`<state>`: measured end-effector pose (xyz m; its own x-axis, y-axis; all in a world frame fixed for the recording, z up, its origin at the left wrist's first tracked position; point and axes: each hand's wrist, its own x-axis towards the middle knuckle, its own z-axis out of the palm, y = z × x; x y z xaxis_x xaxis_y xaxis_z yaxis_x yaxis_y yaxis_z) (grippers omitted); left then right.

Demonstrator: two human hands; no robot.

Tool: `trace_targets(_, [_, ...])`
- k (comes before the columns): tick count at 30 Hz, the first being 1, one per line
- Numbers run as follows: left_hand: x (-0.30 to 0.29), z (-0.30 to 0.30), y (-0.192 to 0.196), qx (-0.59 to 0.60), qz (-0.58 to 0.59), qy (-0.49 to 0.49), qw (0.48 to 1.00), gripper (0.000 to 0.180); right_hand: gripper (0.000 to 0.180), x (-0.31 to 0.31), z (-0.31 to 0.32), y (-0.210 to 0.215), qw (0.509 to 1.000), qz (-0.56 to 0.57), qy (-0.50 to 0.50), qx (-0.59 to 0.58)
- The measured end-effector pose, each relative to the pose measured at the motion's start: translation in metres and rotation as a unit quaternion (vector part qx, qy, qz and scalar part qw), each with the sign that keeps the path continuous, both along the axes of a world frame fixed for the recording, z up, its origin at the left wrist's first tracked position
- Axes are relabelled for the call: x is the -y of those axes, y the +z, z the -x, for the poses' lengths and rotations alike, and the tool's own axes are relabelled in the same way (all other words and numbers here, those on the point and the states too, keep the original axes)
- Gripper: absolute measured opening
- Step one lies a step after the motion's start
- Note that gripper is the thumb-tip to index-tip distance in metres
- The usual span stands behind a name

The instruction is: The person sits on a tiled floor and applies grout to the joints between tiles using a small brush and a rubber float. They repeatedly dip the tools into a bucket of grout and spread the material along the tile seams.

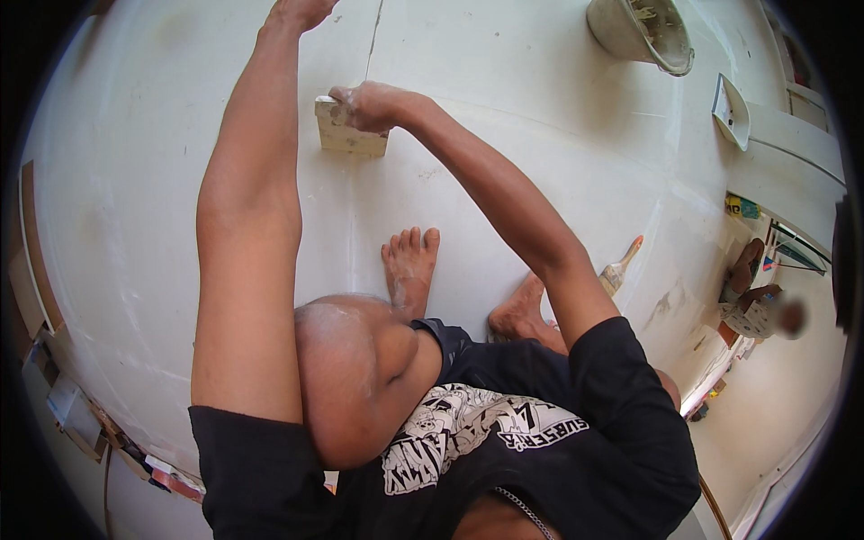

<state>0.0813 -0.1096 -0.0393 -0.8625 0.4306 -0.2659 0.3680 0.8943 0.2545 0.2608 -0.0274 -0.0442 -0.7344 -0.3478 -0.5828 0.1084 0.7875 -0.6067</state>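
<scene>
I squat on a broad white surface [486, 189] with smears and a thin dark seam running up from the tool. My right hand [373, 106] closes around the top edge of a wide cream putty scraper [353, 139], stained along its grip. The scraper's flat blade faces me and its lower edge is at the surface, over a pale strip in line with the seam. My left arm stretches far forward. Only part of my left hand [304, 13] shows at the top edge, its fingers cut off.
A grey bucket [621, 31] with residue inside stands at the far right, near a white scoop-like tray [733, 117]. A paintbrush [619, 268] lies beside my right foot. Another person [751, 310] is at the right, among scattered items. Boards and boxes [76, 409] line the left edge.
</scene>
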Motion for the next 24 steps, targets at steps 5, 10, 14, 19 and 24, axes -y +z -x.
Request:
trace_targets(5, [0.001,-0.003,0.006,-0.002,-0.011,0.002,1.000,0.041,0.054,-0.001,0.001,-0.006,1.000,0.000,0.007,-0.013])
trace_targets(10, [0.000,-0.008,0.017,0.026,-0.004,0.034,0.999,0.042,0.055,-0.001,0.004,-0.006,1.000,-0.002,0.011,-0.009])
trace_targets(14, [-0.004,-0.013,0.025,0.035,-0.006,0.051,0.998,0.042,0.054,-0.001,0.007,-0.010,1.000,-0.006,0.019,-0.013])
trace_targets(19, [0.002,-0.012,0.020,0.025,-0.014,0.061,0.998,0.042,0.054,0.001,0.006,-0.010,1.000,-0.009,0.023,-0.013])
trace_targets(24, [0.000,-0.002,0.012,0.032,-0.010,0.010,0.999,0.043,0.057,-0.002,0.007,-0.021,0.999,0.004,0.018,-0.031])
